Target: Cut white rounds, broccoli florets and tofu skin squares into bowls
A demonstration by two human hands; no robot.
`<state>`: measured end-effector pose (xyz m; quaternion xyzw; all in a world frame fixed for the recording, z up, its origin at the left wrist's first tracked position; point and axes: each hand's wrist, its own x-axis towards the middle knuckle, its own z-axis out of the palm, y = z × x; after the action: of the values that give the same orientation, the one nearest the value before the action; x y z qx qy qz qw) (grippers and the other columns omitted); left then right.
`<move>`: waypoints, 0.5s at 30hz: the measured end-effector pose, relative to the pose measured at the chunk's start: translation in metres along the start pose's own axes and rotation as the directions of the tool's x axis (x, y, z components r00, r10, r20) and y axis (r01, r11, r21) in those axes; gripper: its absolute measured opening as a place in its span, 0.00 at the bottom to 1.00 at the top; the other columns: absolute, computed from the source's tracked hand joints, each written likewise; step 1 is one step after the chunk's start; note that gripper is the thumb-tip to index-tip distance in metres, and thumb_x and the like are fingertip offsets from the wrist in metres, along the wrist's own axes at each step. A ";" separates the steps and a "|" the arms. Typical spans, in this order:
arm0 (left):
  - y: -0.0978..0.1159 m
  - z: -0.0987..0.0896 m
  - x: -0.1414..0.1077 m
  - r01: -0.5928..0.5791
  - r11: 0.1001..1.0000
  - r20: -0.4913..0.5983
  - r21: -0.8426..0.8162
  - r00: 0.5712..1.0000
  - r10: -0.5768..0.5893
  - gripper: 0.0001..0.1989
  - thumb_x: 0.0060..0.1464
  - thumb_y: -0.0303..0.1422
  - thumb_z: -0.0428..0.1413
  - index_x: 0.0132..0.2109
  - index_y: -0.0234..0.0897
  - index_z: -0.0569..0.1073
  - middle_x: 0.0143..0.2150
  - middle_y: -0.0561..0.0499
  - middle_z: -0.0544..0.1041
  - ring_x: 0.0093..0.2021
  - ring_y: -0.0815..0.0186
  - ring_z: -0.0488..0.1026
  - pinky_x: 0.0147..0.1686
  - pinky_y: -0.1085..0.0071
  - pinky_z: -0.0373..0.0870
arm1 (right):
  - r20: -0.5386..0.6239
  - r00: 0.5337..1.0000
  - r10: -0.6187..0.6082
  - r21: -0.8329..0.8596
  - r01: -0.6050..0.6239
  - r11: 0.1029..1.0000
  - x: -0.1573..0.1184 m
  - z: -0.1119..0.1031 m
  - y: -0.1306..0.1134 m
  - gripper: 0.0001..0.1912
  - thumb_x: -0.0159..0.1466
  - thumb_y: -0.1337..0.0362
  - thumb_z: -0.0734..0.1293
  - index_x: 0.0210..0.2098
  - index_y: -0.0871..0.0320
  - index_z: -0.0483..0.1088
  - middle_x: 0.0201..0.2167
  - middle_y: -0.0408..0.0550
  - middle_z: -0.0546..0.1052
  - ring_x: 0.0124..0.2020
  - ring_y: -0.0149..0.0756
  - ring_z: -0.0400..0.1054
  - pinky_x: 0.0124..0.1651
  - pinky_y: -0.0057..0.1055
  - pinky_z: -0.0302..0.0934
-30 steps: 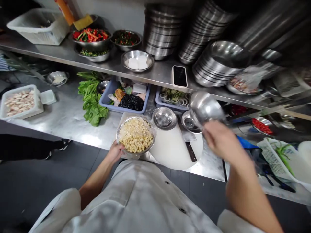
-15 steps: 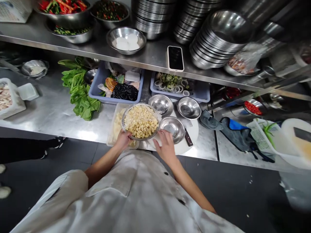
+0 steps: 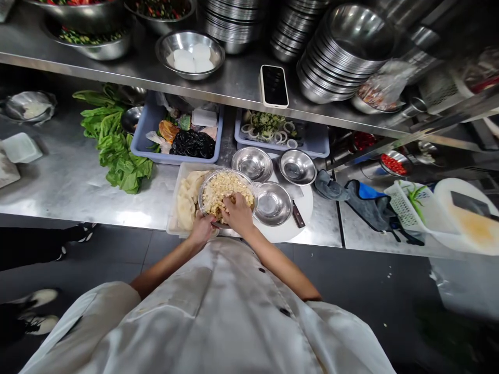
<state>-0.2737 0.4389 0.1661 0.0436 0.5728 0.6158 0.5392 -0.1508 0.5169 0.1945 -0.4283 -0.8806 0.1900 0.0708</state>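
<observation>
A metal bowl of small pale diced pieces [image 3: 218, 187], partly covered by clear wrap, is held over the right side of a clear tub of pale food [image 3: 189, 200]. My left hand [image 3: 202, 228] grips the bowl's near rim. My right hand [image 3: 237, 213] reaches into the bowl, its fingers curled down among the diced pieces, with fingertips hidden. Three metal bowls stand to the right: one at the back [image 3: 252, 164], one at the far right [image 3: 298, 167] and one nearer [image 3: 274, 203]. A round white board [image 3: 288, 232] carries a knife [image 3: 298, 214].
Leafy greens [image 3: 125, 161] lie left of a blue-grey bin [image 3: 136, 148]; another bin [image 3: 322, 148] holds sliced onion. Above, a steel shelf [image 3: 241, 93] bears a phone [image 3: 274, 85] and stacked bowls [image 3: 343, 57]. Dark cloths [image 3: 366, 208] lie at right. Another person's shoes [image 3: 42, 311] show lower left.
My right hand has moved left from beside the bowl into the diced pieces, and its fingers have curled. My left hand still grips the bowl. The view has shifted slightly.
</observation>
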 end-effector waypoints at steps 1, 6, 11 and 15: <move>0.001 0.000 -0.001 0.005 1.000 -0.010 0.007 1.000 -0.005 0.14 0.27 0.29 0.56 0.29 0.39 0.70 0.23 0.56 0.72 0.19 0.70 0.64 0.17 0.72 0.66 | 0.007 1.000 -0.015 0.038 0.015 0.999 0.002 -0.002 0.005 0.17 0.68 0.60 0.65 0.54 0.53 0.77 0.53 0.59 0.71 0.53 0.51 0.68 0.54 0.42 0.67; 0.005 0.000 -0.002 0.051 0.999 -0.020 0.005 0.999 -0.051 0.17 0.26 0.29 0.57 0.32 0.39 0.72 0.23 0.55 0.74 0.18 0.68 0.66 0.14 0.71 0.64 | -0.100 0.993 -0.067 0.423 0.103 0.900 0.016 -0.014 0.031 0.18 0.63 0.69 0.65 0.49 0.51 0.79 0.47 0.49 0.79 0.50 0.41 0.74 0.57 0.37 0.67; 0.008 -0.006 0.002 0.067 0.998 -0.013 -0.016 0.998 -0.067 0.16 0.25 0.29 0.57 0.30 0.38 0.72 0.20 0.57 0.71 0.16 0.68 0.66 0.13 0.72 0.66 | -0.018 0.990 0.138 0.824 -0.063 0.563 0.035 -0.029 0.050 0.10 0.60 0.57 0.70 0.40 0.53 0.78 0.34 0.44 0.79 0.32 0.36 0.73 0.33 0.30 0.68; 0.008 -0.027 0.004 0.062 0.997 -0.039 -0.043 0.997 -0.064 0.16 0.26 0.28 0.58 0.31 0.37 0.72 0.21 0.56 0.72 0.16 0.68 0.67 0.15 0.72 0.67 | 0.059 0.950 0.305 0.921 -0.169 0.350 0.074 -0.041 0.082 0.18 0.57 0.52 0.73 0.43 0.54 0.75 0.27 0.41 0.74 0.20 0.29 0.61 0.18 0.24 0.48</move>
<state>-0.2982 0.4261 0.1608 0.0021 0.5716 0.6111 0.5475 -0.1250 0.6320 0.1965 -0.4512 -0.5503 0.6250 0.3210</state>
